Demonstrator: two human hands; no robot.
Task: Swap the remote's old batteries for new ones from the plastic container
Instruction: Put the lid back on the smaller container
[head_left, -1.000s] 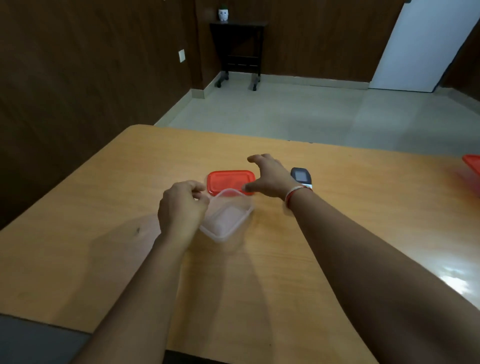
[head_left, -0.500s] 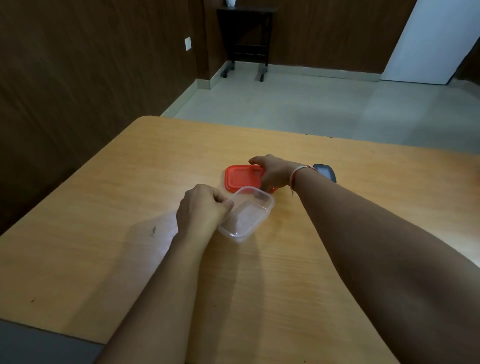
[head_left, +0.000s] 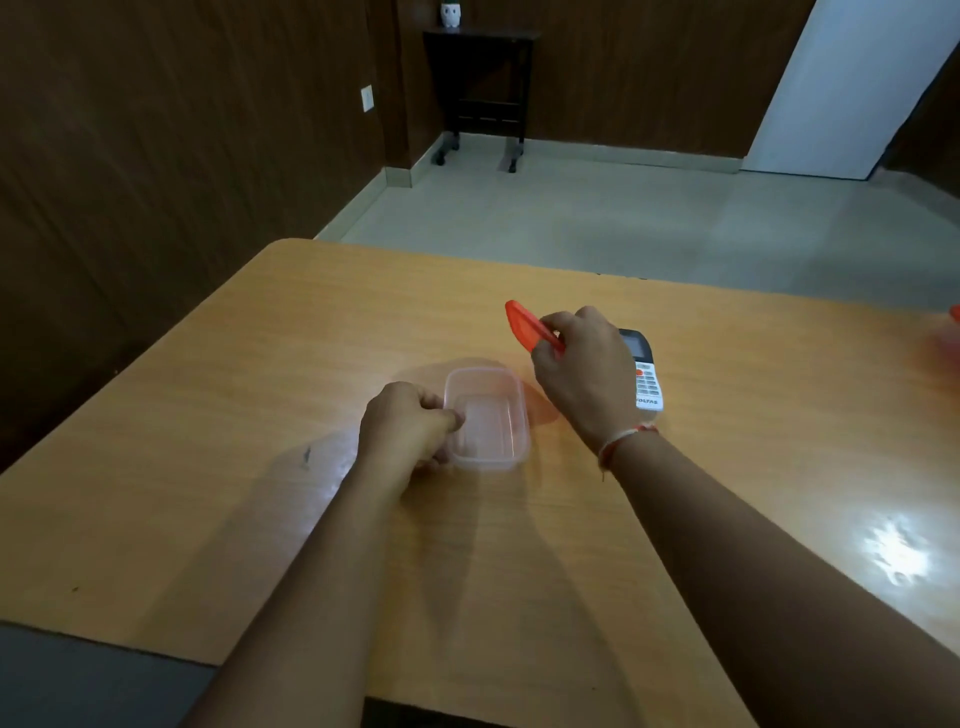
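Note:
A clear plastic container (head_left: 488, 421) stands upright and uncovered on the wooden table (head_left: 260, 364); I see nothing inside it. My left hand (head_left: 410, 428) grips its left rim. My right hand (head_left: 582, 371) holds the red lid (head_left: 527, 327) tilted on edge, lifted above the table just behind and right of the container. The white remote (head_left: 647, 376), with a dark screen and buttons facing up, lies on the table to the right, partly hidden behind my right hand. No batteries are visible.
Something red (head_left: 955, 314) shows at the table's far right edge. The table's left edge runs diagonally near a dark wood-panelled wall. A dark side table (head_left: 480, 93) stands far back on the tiled floor.
My right hand has lifted the red lid off the table and tilted it up on edge. The left hand has kept hold of the container, which now sits squarer to me.

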